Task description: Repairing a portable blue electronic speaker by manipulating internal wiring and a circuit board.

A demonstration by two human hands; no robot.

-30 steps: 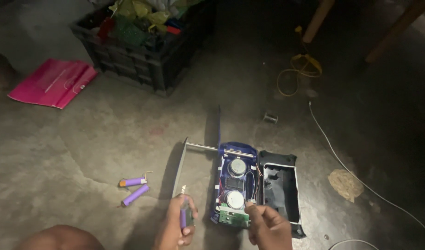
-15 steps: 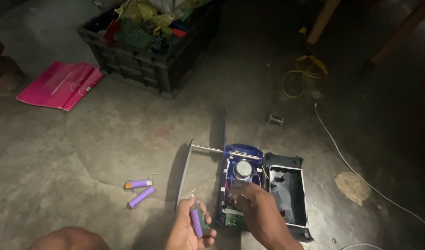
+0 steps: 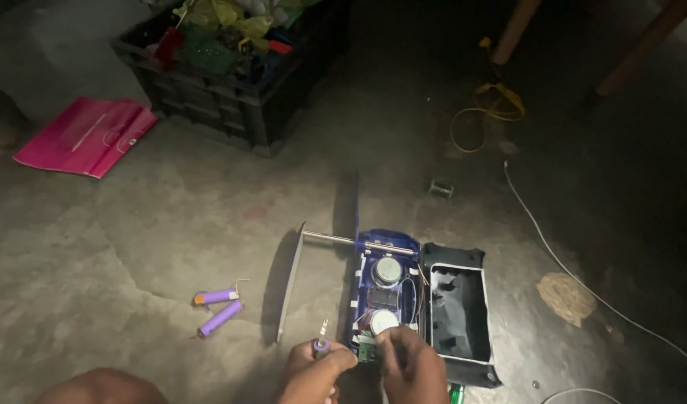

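On the concrete floor (image 3: 134, 247), near the bottom edge of the view, the left hand (image 3: 310, 374) is curled closed around a purple cylindrical battery cell (image 3: 321, 346), whose end pokes up above the fingers with a thin metal tab standing off it. Just beside it, the right hand (image 3: 412, 368) is bent down with its fingertips pinched at the near end of an opened blue device (image 3: 383, 288); it seems to be gripping something small at the green circuit board (image 3: 367, 350) there, though the dim light makes it hard to tell exactly what it has hold of. Inside the blue shell two round speakers sit one behind the other, with thin wires running along its right side. Touching its right side lies the black back cover (image 3: 457, 310), hollow side up. A silver telescopic antenna (image 3: 291, 283) juts from the far left corner of the device and bends down toward the person. Two more purple cells (image 3: 218, 308) lie together on the floor to the left, well apart from the hands. Toward the far edge of the floor stand a black plastic crate (image 3: 231, 90) full of mixed scraps and a pink folder (image 3: 85, 135) to its left. A white cable (image 3: 568, 265) trails along the right side, and a coil of yellow cord (image 3: 486, 105) lies beyond it
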